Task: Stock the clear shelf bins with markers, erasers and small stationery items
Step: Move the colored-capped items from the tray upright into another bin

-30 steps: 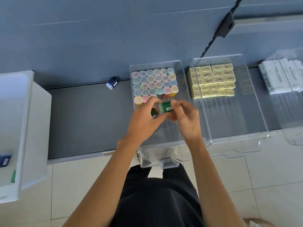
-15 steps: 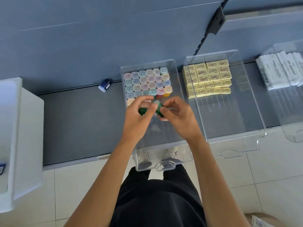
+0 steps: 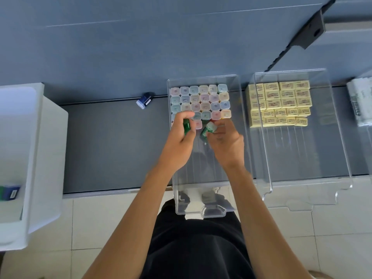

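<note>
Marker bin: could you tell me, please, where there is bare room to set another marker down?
In the marker bin the near half is bare, from the standing markers to the front lip; the back is packed tight.

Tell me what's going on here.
A person is stocking a clear bin on the shelf. The left hand grips a green marker and the right hand grips a second green marker with a pale cap. Both are held over the bin, just in front of the capped markers standing in rows at its back. The next bin holds yellow erasers, also at the back. A blue marker lies loose on the shelf, left of the bin.
</note>
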